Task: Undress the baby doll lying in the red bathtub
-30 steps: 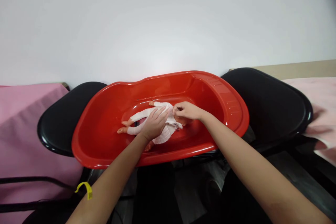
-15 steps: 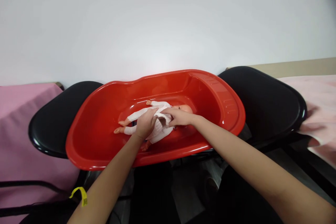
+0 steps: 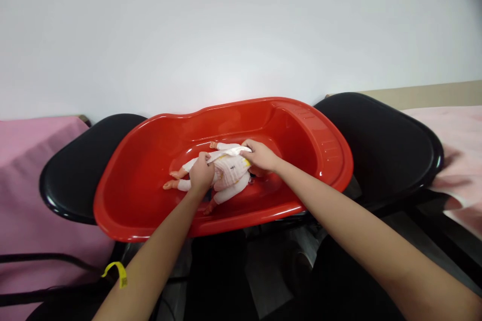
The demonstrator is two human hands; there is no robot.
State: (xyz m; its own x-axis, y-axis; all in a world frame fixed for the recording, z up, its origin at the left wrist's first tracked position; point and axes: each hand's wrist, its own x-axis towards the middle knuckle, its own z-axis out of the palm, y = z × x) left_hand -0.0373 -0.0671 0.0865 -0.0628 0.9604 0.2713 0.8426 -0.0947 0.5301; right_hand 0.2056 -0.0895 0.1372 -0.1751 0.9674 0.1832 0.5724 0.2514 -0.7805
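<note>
A small baby doll [image 3: 226, 175] in a white and pink suit lies on its back in a red plastic baby tub [image 3: 150, 160], head to the right. My left hand [image 3: 201, 174] grips the suit at the doll's waist. My right hand [image 3: 260, 155] pinches the suit's front flap near the doll's chest and covers most of its head. Between the two hands the flap is stretched open, showing the inner side of the cloth. The doll's bare feet point left.
The tub rests on two black chair seats, one at the left [image 3: 75, 170] and one at the right [image 3: 380, 145]. Pink cloth [image 3: 22, 170] lies at the far left and a pale pink cloth [image 3: 455, 145] at the far right. A white wall stands behind.
My right hand went from the doll's neck down across its chest and back up, pulling the suit's front flap open. My left hand closed on the cloth at the waist.
</note>
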